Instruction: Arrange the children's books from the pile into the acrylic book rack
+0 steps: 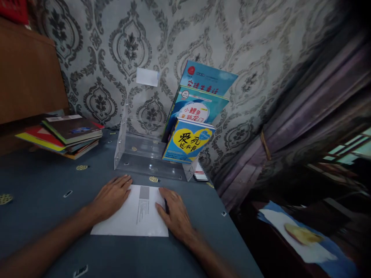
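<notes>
White sheet [130,220] lies flat in the lower middle of the frame, thin and smooth, with straight edges. Near its top is a grey box shape [144,192] with rows of tiny print under it, too small to read. My left hand [113,197] is loose and flat on its left edge, fingers stretched out. My right hand [177,213] rests at its right edge, loose too, with the fingers a bit bent and the thumb apart. Under the sheet is a dark blue-grey table cover [43,175] with little yellow spotted ovals [82,167] on it. Just past the sheet, in the middle of the frame, stands a see-through rack [145,166], hard and shiny like plastic. Three bright books [188,143] lean at its right end, and the front one has a big yellow heart on blue. At the left of the frame is a messy pile of flat books [72,131], with a dark one on top. Swirly grey leaf shapes cover the wallpaper [131,42] up top. On the right hangs a soft purple-grey curtain [255,158], all folds, pulled in by a thin tie [265,144]
</notes>
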A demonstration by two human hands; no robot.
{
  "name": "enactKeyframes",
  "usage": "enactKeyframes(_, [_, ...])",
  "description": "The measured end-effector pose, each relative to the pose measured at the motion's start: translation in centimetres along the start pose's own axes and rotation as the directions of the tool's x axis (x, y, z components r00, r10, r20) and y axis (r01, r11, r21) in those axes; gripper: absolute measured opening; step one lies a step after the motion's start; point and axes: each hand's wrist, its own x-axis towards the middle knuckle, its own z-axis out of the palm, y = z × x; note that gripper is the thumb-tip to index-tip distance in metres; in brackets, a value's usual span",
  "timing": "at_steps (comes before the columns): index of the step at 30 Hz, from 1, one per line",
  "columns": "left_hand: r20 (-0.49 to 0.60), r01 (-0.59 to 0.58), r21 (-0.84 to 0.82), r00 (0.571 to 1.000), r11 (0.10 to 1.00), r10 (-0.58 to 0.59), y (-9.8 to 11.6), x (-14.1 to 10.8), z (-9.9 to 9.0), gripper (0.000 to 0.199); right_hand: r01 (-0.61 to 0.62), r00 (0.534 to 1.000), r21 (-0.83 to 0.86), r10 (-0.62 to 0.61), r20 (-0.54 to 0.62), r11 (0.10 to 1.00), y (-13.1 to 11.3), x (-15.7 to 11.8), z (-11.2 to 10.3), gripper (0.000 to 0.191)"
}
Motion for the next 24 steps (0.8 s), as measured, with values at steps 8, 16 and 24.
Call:
enactKeyframes(8, [0.007, -0.089, 0.082, 0.996, 0.993, 0.089, 2.0, -0.4, -1.8, 0.047, -0.061, 0.994, 0.091, 0.069, -0.082, 0.994, 0.9, 0.4, 0.1, 0.034])
enactKeyframes(16, [0.046, -0.108, 0.028, 0.993, 0.994, 0.106, 2.4, -0.3, -2.6, 0.048, -0.133, 0.98, 0.127, 0.149, -0.132, 0.983, 0.9, 1.9, -1.1, 0.029])
enactKeyframes(24, [0.103, -0.121, 0.01, 0.987, 0.993, 0.12, 2.2, -0.1, -3.3, 0.048, 0.106, 0.823, -0.341, -0.275, -0.497, 0.934, 1.2, 11.6, -11.3, 0.032])
